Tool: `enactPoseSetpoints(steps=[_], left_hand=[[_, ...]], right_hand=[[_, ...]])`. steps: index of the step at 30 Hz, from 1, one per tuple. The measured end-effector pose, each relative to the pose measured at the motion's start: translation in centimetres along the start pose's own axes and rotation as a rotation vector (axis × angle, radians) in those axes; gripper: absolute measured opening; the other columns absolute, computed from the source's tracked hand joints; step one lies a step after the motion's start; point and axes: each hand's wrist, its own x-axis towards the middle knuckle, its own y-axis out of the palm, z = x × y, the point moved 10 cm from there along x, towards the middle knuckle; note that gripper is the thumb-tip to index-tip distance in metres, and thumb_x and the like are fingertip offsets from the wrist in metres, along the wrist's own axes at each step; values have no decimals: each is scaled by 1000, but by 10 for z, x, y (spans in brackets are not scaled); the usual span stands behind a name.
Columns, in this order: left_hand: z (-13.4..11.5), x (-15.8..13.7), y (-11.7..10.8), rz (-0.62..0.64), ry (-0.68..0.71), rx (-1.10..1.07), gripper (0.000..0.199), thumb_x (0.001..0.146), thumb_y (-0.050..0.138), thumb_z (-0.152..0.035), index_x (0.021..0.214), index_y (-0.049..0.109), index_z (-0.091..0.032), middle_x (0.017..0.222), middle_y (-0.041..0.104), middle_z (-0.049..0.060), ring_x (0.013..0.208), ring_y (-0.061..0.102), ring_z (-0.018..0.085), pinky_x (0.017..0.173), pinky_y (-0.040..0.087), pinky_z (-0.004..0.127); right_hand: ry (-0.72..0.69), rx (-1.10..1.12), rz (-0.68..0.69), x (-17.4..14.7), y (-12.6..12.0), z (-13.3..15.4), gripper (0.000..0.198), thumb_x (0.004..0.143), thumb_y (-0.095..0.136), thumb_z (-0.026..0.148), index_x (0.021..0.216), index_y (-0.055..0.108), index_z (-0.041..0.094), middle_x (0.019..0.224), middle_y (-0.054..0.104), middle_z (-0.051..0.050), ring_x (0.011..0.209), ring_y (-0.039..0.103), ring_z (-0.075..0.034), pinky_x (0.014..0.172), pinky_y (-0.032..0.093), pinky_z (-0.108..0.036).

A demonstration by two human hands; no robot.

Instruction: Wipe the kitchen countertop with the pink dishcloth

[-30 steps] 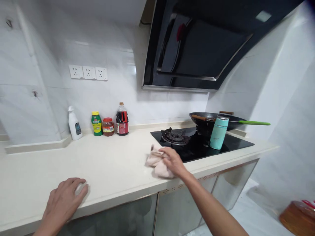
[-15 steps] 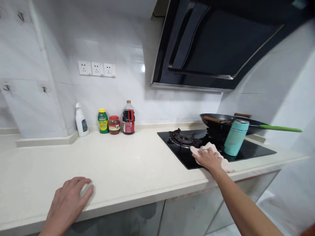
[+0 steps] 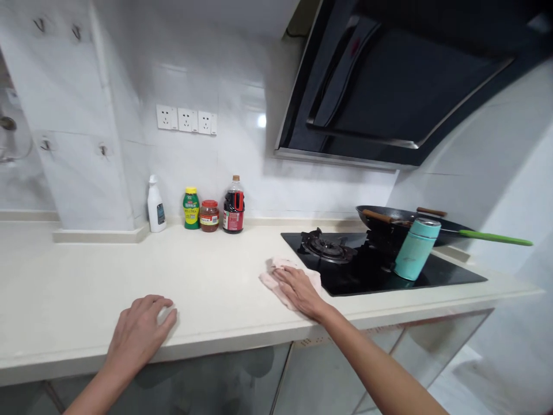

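Observation:
My right hand [image 3: 299,291] presses a pale pink cloth [image 3: 276,281] onto the white countertop [image 3: 216,276], just left of the black gas stove [image 3: 345,282]. Its fingers lie over the cloth, which bunches out around them. Near the counter's front edge, my left hand [image 3: 140,329] rests with fingers slightly bent and thumb apart, nothing in it. On the stove, right of the bare burner [image 3: 328,249], a turquoise flask [image 3: 417,251] leans a little to the right in this view. Behind it sits a wok [image 3: 389,212] with a green-handled utensil [image 3: 492,236] across it.
Along the back wall stand a white spray-type bottle [image 3: 155,207], a green bottle with a yellow cap [image 3: 191,208], a red-lidded jar [image 3: 209,217] and a dark sauce bottle [image 3: 234,207]. A black range hood [image 3: 389,86] hangs over the stove. Cabinet doors [image 3: 328,374] lie below.
My right hand has slid the cloth leftward off the stove onto the countertop. The view has turned slightly left. My left hand still rests at the counter's front edge.

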Motion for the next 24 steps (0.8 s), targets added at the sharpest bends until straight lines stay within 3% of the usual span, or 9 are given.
enactPoseSetpoints(steps=[4,7,10,12,16,24], left_hand=[[2,0,2,23,48,-20,40,92,43,-40,109,74,-24,126,70,11,121,59,29,97,43,41],[10,-1,3,81,173,-51,38,93,44,-42,109,75,-25,130,68,10,120,60,27,98,45,40],[43,-1,-7,91,233,-30,37,94,47,-43,113,74,-26,130,68,10,121,60,27,101,45,39],[75,-2,-16,86,227,23,37,94,49,-44,116,74,-26,128,69,9,122,59,28,103,45,39],[121,-7,-22,93,279,90,38,97,51,-49,121,73,-29,133,69,7,125,58,28,104,44,39],[136,-16,-16,-62,421,82,45,93,60,-55,134,66,-37,138,66,2,124,61,25,103,46,34]], right_hand=[[12,88,-29,-35,-23,2,53,99,45,41,149,48,23,135,58,-13,117,55,-27,101,46,-44],[154,-123,4,-65,-35,-27,52,94,51,49,142,57,30,125,60,-13,107,58,-31,94,47,-48],[234,-373,47,-85,-38,-49,55,91,53,59,142,58,39,115,63,-13,97,58,-34,88,45,-52],[214,-439,54,-87,-32,-53,58,92,50,63,144,57,38,115,64,-15,94,57,-35,87,44,-52],[169,-430,95,-60,-6,-56,63,97,42,60,151,50,29,124,62,-18,101,57,-36,92,42,-52],[417,-493,275,57,50,-108,64,103,37,54,160,33,27,139,55,-20,120,55,-38,103,35,-50]])
